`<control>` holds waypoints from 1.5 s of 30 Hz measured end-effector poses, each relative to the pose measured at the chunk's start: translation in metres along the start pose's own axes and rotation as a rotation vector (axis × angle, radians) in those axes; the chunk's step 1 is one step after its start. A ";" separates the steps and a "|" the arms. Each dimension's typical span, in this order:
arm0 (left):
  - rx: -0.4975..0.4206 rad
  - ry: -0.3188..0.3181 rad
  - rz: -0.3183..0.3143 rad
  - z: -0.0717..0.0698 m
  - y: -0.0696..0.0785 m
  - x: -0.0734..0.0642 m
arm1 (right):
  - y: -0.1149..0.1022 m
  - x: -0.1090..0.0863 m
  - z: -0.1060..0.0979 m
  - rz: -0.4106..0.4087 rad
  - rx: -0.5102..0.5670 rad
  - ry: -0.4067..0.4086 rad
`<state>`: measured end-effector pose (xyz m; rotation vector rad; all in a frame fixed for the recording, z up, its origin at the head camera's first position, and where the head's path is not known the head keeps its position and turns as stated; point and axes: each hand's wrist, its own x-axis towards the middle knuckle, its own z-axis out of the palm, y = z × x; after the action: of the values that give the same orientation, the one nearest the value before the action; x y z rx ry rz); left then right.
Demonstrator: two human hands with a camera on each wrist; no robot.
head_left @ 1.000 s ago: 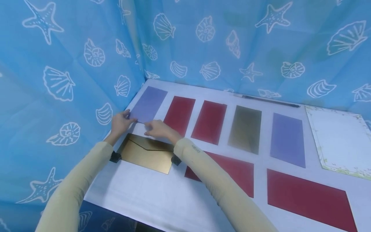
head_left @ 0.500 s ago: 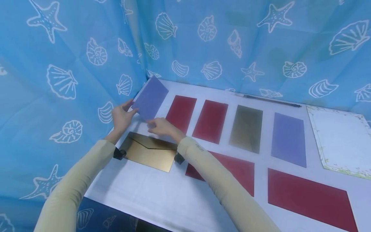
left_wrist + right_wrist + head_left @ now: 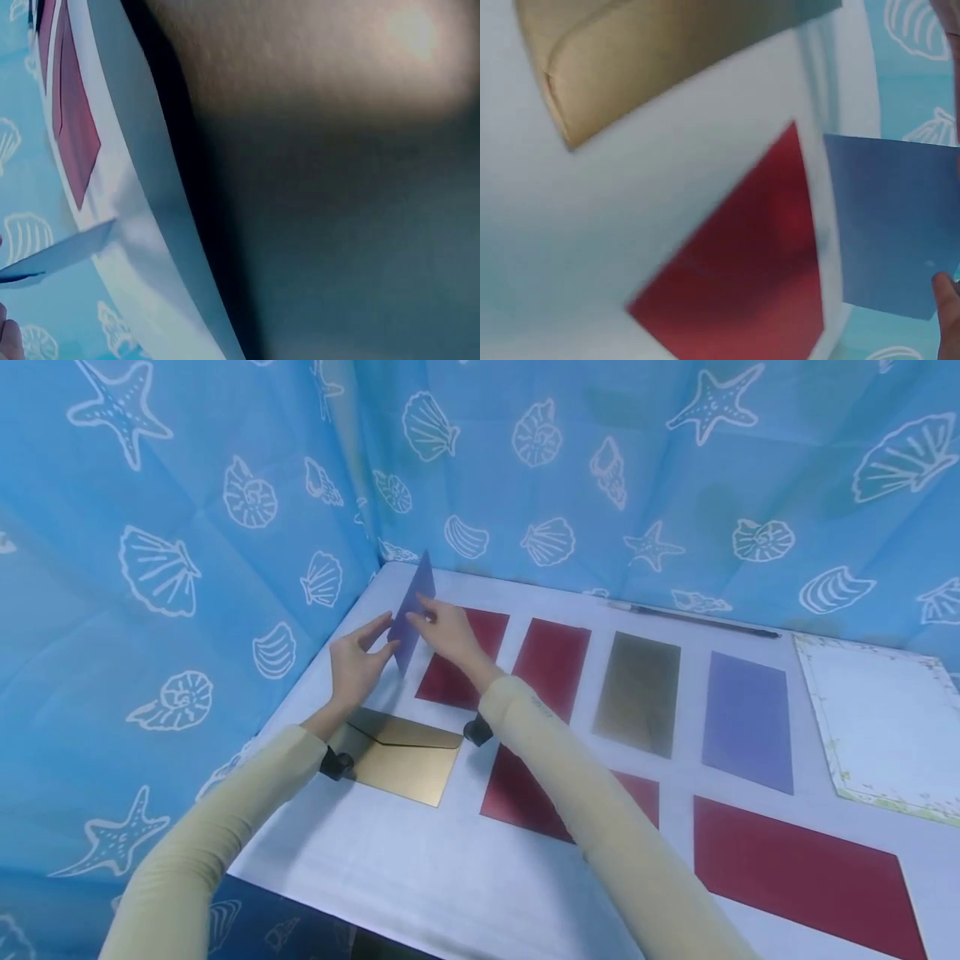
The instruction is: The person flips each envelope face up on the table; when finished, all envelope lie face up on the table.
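A purple envelope (image 3: 423, 578) stands on edge over the back left of the table, nearly edge-on in the head view. My left hand (image 3: 354, 668) holds its left side between thumb and fingers. From the right, my right hand (image 3: 453, 631) pinches it near the upper part. The right wrist view shows the broad face of the same purple envelope (image 3: 892, 225), with a fingertip at its lower corner. Below the wrists lies a gold envelope (image 3: 405, 768), its pointed flap showing. A red envelope (image 3: 446, 681) lies partly hidden behind my right hand.
Along the back row lie another red envelope (image 3: 555, 652), a dark gold one (image 3: 637, 693) and a second purple one (image 3: 747, 722). Two more red envelopes lie in front, one (image 3: 802, 868) at right. A bordered sheet (image 3: 885, 718) and a thin dark stick (image 3: 705, 621) lie farther back.
The purple envelope has gone from flat on the table to upright. Both hands have moved right, and my right hand has shifted up from its near edge to its face.
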<state>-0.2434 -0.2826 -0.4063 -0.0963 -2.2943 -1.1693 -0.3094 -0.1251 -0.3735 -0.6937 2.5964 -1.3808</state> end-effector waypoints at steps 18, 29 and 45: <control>0.108 -0.205 -0.048 0.015 0.002 -0.006 | -0.002 0.005 0.000 0.031 0.038 0.013; 0.204 -0.218 0.036 -0.013 -0.006 -0.015 | -0.001 0.005 0.021 0.040 0.154 -0.026; 0.311 -0.469 -0.057 -0.031 -0.037 -0.014 | 0.018 -0.005 0.043 -0.013 -0.232 -0.161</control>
<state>-0.2287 -0.3269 -0.4259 -0.2072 -2.8812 -0.8663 -0.2974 -0.1472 -0.4132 -0.8168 2.6495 -0.9896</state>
